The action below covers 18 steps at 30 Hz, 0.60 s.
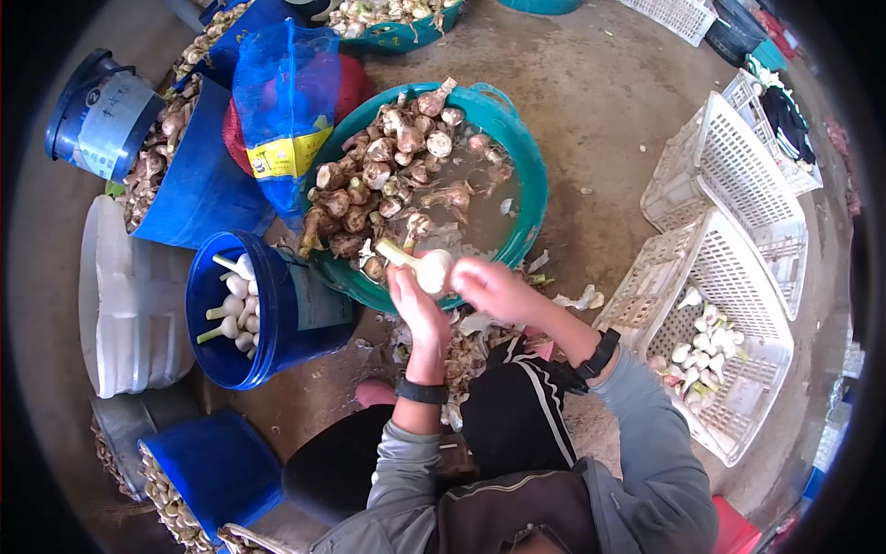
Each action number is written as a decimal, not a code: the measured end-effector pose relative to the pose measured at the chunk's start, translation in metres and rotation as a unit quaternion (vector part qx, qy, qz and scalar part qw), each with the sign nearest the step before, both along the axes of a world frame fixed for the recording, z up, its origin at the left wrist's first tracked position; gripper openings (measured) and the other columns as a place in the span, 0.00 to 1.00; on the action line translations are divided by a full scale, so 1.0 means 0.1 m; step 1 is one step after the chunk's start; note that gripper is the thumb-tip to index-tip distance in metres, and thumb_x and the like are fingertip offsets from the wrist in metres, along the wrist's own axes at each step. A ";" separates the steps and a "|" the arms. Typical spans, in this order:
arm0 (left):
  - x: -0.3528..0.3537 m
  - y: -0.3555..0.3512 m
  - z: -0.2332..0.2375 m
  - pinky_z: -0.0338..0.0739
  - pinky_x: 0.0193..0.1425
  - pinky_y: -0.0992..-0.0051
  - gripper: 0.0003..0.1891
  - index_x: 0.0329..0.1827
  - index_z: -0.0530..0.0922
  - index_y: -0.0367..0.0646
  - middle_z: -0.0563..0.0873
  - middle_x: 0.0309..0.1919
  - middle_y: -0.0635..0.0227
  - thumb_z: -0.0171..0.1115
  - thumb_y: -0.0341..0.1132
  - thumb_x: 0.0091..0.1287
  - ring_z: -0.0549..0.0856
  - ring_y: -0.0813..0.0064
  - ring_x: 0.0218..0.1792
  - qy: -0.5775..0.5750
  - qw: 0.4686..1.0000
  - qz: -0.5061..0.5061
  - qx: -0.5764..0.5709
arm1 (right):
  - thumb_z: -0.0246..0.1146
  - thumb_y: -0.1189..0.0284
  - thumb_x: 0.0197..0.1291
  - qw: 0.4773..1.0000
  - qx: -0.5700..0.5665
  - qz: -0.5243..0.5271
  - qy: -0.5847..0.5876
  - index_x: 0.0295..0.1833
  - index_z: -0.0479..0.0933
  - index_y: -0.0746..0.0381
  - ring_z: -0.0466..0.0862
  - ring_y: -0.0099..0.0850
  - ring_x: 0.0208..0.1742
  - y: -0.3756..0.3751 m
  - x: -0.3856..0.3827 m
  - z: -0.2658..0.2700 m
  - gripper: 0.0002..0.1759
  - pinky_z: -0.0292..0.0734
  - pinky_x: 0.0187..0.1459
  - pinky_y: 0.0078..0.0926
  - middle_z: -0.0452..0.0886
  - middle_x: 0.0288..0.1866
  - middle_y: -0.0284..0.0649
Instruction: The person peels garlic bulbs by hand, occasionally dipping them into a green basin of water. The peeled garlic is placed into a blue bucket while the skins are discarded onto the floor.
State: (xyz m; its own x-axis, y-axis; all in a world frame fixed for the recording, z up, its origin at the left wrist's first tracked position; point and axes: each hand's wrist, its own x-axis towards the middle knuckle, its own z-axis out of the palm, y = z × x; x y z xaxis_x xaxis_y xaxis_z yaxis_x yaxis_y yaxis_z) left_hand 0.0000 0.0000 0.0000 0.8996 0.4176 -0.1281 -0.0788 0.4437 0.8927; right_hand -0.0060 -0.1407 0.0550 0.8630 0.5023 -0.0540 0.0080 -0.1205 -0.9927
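Note:
A white peeled garlic bulb (434, 273) with a pale green stem rests in the curled fingers of my left hand (420, 309). My right hand (494, 288) is closed, its fingertips against the right side of the bulb; whatever they pinch is hidden. Both hands are over the near rim of a green tub (531, 198). Inside that tub, brown, unpeeled garlic bulbs (378, 171) are heaped on the left, with loose skins on the right. Peeled skins (475, 355) litter the floor below my hands.
On the left, a blue bucket (221, 360) contains peeled bulbs with stems. White plastic crates (637, 277) stand on the right, one with white bulbs inside. More blue containers (198, 175) of garlic lie tilted at the left. A blue mesh bag (281, 92) leans behind the tub.

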 end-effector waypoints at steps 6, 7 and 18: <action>0.38 1.16 0.92 0.75 0.44 0.72 0.19 0.51 0.69 0.37 0.80 0.41 0.61 0.49 0.46 0.71 0.78 0.73 0.40 -0.129 0.847 0.206 0.473 | 0.54 0.69 0.58 0.914 -0.287 0.110 -0.267 0.38 0.79 0.59 0.82 0.43 0.37 -0.10 0.73 -0.51 0.09 0.77 0.42 0.38 0.81 0.32 0.47; 0.45 1.59 0.96 0.76 0.44 0.70 0.21 0.55 0.69 0.37 0.81 0.42 0.59 0.51 0.46 0.70 0.81 0.69 0.40 -0.123 0.832 0.238 0.485 | 0.53 0.72 0.56 0.864 -0.402 0.030 -0.302 0.41 0.78 0.59 0.81 0.42 0.42 -0.20 1.05 -0.62 0.10 0.78 0.43 0.39 0.81 0.39 0.45; 0.51 1.05 0.65 0.74 0.54 0.69 0.19 0.57 0.73 0.40 0.78 0.51 0.57 0.60 0.30 0.62 0.79 0.64 0.50 0.006 0.820 -0.084 0.566 | 0.55 0.58 0.62 0.955 -0.291 -0.026 -0.038 0.63 0.65 0.56 0.77 0.42 0.55 0.12 1.82 -1.61 0.26 0.70 0.55 0.37 0.74 0.56 0.49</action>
